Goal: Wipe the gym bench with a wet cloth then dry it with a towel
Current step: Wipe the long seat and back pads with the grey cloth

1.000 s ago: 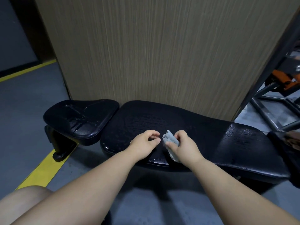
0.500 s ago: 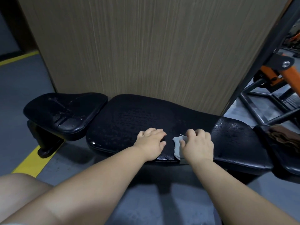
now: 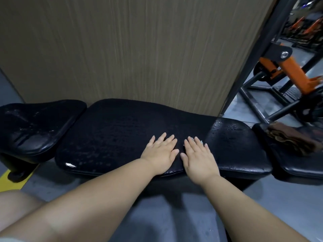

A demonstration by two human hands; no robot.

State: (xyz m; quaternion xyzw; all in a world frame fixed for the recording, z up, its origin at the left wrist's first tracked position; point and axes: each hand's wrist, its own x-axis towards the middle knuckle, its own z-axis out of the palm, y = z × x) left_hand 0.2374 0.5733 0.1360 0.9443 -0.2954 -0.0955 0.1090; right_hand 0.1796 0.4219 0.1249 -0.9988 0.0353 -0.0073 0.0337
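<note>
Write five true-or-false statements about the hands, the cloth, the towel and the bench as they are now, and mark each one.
1. The left hand and the right hand lie flat on the bench's long pad. True.
2. The right hand holds the cloth up off the pad. False: its straight fingers press the cloth down, and only a sliver shows at the fingertips.
3. The brown towel lies on the end pad at the far right, and no hand touches it. True.
4. The long pad is dry. False: water drops glisten on it.
5. The left hand grips the towel. False: it rests open on the long pad.
</note>
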